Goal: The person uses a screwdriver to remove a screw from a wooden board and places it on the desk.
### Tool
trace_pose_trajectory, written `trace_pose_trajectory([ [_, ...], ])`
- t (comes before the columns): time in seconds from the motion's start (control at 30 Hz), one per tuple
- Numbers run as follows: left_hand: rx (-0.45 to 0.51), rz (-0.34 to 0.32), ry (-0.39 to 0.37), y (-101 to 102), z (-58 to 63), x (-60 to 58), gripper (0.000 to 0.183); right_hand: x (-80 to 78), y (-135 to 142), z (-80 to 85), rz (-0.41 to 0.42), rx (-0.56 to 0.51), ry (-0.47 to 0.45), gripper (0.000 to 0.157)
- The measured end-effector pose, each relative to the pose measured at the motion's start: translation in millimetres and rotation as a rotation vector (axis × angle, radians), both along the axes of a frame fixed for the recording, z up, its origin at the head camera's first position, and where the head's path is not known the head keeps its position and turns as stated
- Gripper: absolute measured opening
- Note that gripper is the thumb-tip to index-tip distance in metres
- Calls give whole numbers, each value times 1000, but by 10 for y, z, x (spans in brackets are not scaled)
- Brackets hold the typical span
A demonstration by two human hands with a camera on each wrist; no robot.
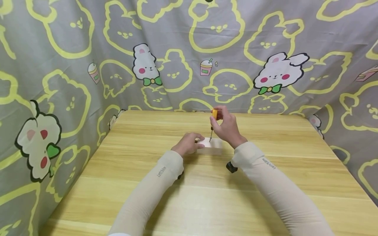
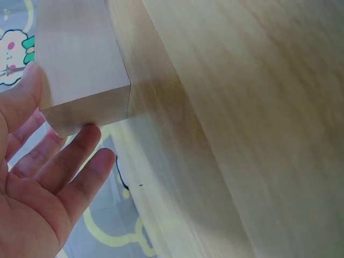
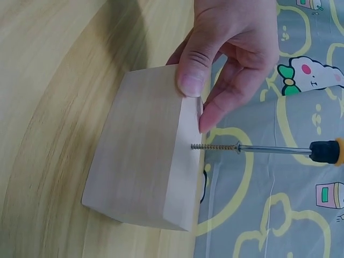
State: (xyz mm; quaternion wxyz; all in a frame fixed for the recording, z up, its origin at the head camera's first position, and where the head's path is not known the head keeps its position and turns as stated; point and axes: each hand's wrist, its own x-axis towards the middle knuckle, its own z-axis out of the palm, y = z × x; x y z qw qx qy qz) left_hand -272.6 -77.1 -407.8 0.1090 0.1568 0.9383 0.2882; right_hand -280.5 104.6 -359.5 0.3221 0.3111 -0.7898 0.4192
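A pale rectangular wooden block [image 1: 218,145] rests on the table near its far side. My left hand [image 1: 188,143] grips the block's left end; in the right wrist view the thumb [image 3: 192,80] presses on an edge and the other fingers go round behind. A yellow-handled screwdriver [image 1: 214,114] is pinched upright in my right hand [image 1: 226,126], above the block. Its steel shaft [image 3: 274,150] meets the head of a long threaded screw [image 3: 215,147]. The screw stands with its tip at the block's top face; how deep it sits I cannot tell.
The wood-grain table [image 1: 189,203] spreads out around the block. Behind and at both sides hangs a grey curtain [image 1: 183,36] with yellow outlines and cartoon rabbits. A black wrist-camera part [image 1: 231,167] shows under the right sleeve.
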Motion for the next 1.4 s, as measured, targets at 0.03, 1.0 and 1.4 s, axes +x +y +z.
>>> trace_pose_trajectory([
  [0.03, -2, 3, 0, 0, 1, -1, 38, -1, 1, -2, 2, -3, -3, 31],
  [1.0, -8, -1, 1, -5, 3, -28, 39, -21, 40, 4, 2, -20, 39, 31],
  [1.4, -9, 6, -6, 5, -9, -13, 38, -33, 54, -46, -29, -20, 26, 33],
])
